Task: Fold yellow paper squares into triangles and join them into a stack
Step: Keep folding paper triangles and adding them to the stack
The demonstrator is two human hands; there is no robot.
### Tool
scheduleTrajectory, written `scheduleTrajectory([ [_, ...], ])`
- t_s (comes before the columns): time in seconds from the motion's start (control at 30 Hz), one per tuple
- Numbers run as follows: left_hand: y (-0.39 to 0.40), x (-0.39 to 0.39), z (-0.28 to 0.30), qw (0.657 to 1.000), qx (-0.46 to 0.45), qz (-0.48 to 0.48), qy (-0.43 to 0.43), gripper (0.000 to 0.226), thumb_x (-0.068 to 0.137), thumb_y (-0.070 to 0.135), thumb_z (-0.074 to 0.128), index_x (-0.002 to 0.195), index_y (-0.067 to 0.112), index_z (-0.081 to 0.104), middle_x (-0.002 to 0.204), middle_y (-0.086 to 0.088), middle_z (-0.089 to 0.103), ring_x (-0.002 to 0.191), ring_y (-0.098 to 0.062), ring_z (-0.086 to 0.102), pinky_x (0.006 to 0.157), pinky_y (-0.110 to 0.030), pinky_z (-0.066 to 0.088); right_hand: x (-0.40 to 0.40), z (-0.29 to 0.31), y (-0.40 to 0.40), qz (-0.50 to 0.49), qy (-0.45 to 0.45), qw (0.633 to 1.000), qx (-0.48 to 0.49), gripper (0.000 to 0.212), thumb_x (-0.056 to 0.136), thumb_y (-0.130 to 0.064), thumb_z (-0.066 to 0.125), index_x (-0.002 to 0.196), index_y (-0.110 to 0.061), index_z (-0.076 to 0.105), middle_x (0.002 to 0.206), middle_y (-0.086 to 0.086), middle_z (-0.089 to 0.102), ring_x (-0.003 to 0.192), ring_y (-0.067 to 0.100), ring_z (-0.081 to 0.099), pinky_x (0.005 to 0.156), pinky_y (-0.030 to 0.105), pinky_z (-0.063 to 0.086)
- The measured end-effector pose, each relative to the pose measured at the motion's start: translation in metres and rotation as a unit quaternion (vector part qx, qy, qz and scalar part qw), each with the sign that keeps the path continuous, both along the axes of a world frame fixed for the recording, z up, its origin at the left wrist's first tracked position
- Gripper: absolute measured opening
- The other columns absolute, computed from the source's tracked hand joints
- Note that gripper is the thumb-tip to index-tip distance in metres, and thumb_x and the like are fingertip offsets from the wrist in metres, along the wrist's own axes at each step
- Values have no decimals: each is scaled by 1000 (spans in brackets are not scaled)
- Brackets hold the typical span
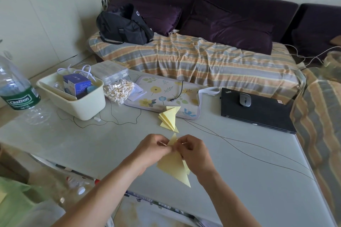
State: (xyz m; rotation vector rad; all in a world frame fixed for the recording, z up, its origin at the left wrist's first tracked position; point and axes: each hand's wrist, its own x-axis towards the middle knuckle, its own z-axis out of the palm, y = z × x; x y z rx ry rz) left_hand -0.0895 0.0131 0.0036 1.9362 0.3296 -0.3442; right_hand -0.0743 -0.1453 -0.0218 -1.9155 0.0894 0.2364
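Both hands meet just above the bench point(239, 180) w/ a yellow folded piece point(173, 167) between them — left hand point(154, 148) and right hand point(192, 151) each have fingers curled, pinching its upper tip; the rest hangs down toward me, lower corner free. From where I'm watching, I'd judge it very light, thin, limp unless creased, easy to crumple or tear, so take hold at the folded edges near the tip, not mid-sheet. Finished triangle stack point(168, 119) lies farther back, overlapping the floral mat point(162, 96) edge — prob. slides at a nudge, so steady it by its spine when joining.
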Motion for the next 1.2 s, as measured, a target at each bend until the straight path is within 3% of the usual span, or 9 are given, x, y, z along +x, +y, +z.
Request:
scheduleTrajectory([
  [0.13, 2, 3, 0, 996, 13, 48, -80, 5, 84, 28, 79, 80, 26, 77, 74, 6, 74, 63, -8, 63, 81, -38, 60, -3, -1, 2, 39, -32, 997, -57, 15, 89, -22, 71, 76, -29, 70, 69, -9, 65, 59, 1, 53, 55, 10, 39],
  [0.3, 1, 5, 0, 989, 50, 69, -120, 9, 84, 23, 80, 75, 23, 78, 70, 6, 73, 61, -6, 64, 72, -31, 57, -3, -1, 3, 39, -35, 997, -48, 16, 89, -21, 69, 74, -25, 68, 65, -11, 62, 58, 3, 51, 53, 11, 37],
  [0.5, 1, 3, -4, 995, 61, 15, -79, 11, 85, 21, 78, 73, 23, 78, 61, 8, 70, 53, -2, 60, 61, -19, 50, -5, 1, 4, 46, -80, 992, -86, 12, 86, -16, 68, 75, -19, 67, 62, -5, 55, 57, 8, 40, 52, 14, 36],
  [0.67, -2, 5, 0, 986, 97, 54, -126, 8, 84, 25, 77, 76, 22, 78, 70, 8, 74, 65, -4, 65, 57, -13, 43, -5, 5, 4, 33, -84, 992, -86, 12, 91, -20, 65, 79, -18, 68, 70, -6, 63, 63, -3, 52, 55, 8, 38],
  [0.73, -1, 5, 0, 982, 115, 72, -135, 10, 88, 25, 75, 79, 21, 77, 73, 7, 73, 69, -7, 64, 57, -13, 42, -3, 4, 5, 29, -80, 992, -98, 11, 91, -19, 63, 82, -17, 68, 74, -8, 65, 65, -2, 55, 54, 9, 39],
  [0.83, 2, 5, -3, 978, 170, 12, -122, 8, 87, 23, 71, 81, 23, 75, 74, 9, 70, 69, -5, 63, 53, -12, 39, -3, -4, 5, 35, -117, 981, -151, 13, 91, -13, 60, 79, -16, 63, 73, -3, 63, 66, 14, 52, 55, 14, 38],
  [0.93, 0, 3, -6, 970, 212, -52, -104, 4, 83, 28, 76, 81, 25, 74, 77, 12, 71, 76, -6, 67, 60, -18, 46, -3, -11, 5, 78, -152, 966, -196, 14, 91, -10, 59, 82, -18, 65, 75, -7, 62, 69, 17, 53, 60, 24, 45],
  [1.03, -1, 2, -7, 963, 237, -53, -119, 2, 84, 26, 77, 82, 25, 77, 80, 11, 74, 78, -9, 69, 68, -24, 54, -4, -14, 6, 95, -160, 961, -206, 11, 92, -14, 60, 86, -18, 68, 79, -9, 63, 75, 18, 58, 67, 37, 52],
  [1.2, 5, 6, -9, 956, 264, -22, -129, 7, 86, 18, 75, 81, 23, 77, 76, 11, 72, 75, -11, 68, 67, -26, 54, -2, -14, 4, 75, -152, 965, -200, 10, 92, -14, 60, 85, -14, 67, 81, -4, 65, 76, 21, 60, 65, 30, 49],
])
